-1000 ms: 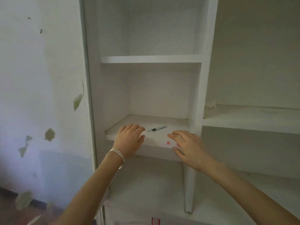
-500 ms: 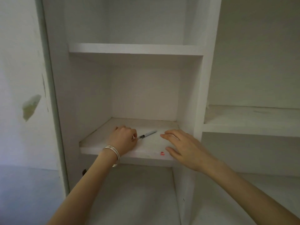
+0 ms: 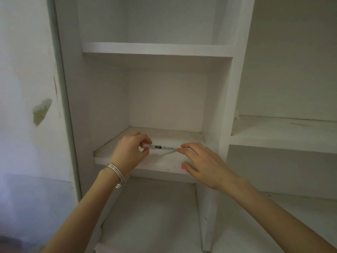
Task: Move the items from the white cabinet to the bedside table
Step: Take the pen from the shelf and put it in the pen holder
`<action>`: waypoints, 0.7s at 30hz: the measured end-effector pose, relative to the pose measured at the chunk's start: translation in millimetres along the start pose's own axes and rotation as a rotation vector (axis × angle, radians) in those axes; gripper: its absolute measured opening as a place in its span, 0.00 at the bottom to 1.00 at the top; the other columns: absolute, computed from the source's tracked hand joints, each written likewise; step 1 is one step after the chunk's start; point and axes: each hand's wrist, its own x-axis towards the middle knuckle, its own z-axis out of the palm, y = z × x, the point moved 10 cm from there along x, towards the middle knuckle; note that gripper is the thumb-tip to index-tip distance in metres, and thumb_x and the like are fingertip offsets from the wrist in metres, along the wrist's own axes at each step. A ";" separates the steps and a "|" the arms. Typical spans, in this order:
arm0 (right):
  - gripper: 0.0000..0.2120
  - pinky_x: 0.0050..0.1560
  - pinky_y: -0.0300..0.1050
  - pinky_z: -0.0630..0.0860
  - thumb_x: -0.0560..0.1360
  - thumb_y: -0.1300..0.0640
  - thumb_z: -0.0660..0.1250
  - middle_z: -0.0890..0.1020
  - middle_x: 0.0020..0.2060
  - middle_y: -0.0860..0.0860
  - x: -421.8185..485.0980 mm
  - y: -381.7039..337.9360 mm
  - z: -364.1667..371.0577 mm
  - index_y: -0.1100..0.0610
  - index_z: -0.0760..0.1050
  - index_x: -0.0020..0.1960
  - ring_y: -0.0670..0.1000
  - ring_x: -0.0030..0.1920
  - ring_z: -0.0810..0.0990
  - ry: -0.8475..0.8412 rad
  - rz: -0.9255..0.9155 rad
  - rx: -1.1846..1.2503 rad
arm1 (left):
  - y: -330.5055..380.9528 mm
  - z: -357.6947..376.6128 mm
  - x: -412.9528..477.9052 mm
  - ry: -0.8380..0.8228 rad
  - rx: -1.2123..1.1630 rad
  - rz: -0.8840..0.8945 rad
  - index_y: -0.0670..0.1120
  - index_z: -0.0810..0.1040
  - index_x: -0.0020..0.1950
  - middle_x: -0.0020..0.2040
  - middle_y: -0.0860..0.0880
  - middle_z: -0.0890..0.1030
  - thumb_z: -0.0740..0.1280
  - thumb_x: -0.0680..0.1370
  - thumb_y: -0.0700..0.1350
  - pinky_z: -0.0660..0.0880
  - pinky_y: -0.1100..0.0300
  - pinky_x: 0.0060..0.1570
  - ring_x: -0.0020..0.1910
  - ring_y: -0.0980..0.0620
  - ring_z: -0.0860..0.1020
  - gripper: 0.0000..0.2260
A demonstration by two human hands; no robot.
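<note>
pinches the slim clear plastic tube with a black band (image 3: 161,147) by its left end, between the thumb and curled fingers of the left hand (image 3: 130,149). cannot tell whether pen or syringe. holds it level and crosswise inside the middle compartment of the tall white painted wooden cabinet (image 3: 235,88), just above the white shelf board (image 3: 113,159), with a thin shadow on the board beneath. carries it over the front half of the board, well apart from the back wall and apart from both side walls, with open room above up to the next shelf.

spreads the right hand (image 3: 204,165) open and relaxed, gripping nothing, index fingertip at the tube's right end; touching or just short, cannot tell. lays the thumb over the board's front edge, just beside a small red mark (image 3: 182,167), near the upright partition on the right.

wears thin silver bangles (image 3: 116,173) on the left wrist, in front of the shelf's front edge.
</note>
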 end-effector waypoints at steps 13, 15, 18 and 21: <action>0.22 0.54 0.47 0.75 0.75 0.47 0.53 0.77 0.57 0.51 -18.7 -80.1 -16.6 0.55 0.73 0.62 0.51 0.57 0.74 0.036 -0.289 0.225 | 68.1 -120.4 -108.3 0.055 -0.008 -0.188 0.49 0.82 0.43 0.41 0.55 0.80 0.72 0.71 0.39 0.75 0.66 0.43 0.40 0.59 0.79 0.06; 0.23 0.57 0.48 0.74 0.75 0.46 0.52 0.76 0.58 0.51 -33.0 -105.0 -4.5 0.55 0.72 0.63 0.51 0.59 0.73 0.002 -0.356 0.280 | 80.2 -133.9 -142.3 0.055 0.037 -0.242 0.50 0.82 0.43 0.41 0.56 0.80 0.70 0.71 0.41 0.75 0.64 0.43 0.39 0.60 0.79 0.04; 0.25 0.61 0.49 0.71 0.75 0.44 0.50 0.75 0.60 0.51 -65.4 -153.1 17.1 0.54 0.70 0.65 0.51 0.61 0.72 -0.082 -0.476 0.335 | 94.1 -148.7 -203.9 0.012 0.125 -0.371 0.50 0.82 0.44 0.42 0.57 0.79 0.69 0.71 0.42 0.74 0.65 0.42 0.39 0.60 0.78 0.05; 0.23 0.59 0.47 0.70 0.74 0.45 0.52 0.76 0.59 0.50 -96.9 -206.3 23.9 0.54 0.71 0.64 0.51 0.59 0.74 -0.143 -0.593 0.390 | 110.6 -168.5 -268.2 -0.034 0.251 -0.486 0.50 0.81 0.43 0.41 0.56 0.78 0.67 0.69 0.42 0.71 0.68 0.40 0.38 0.60 0.76 0.07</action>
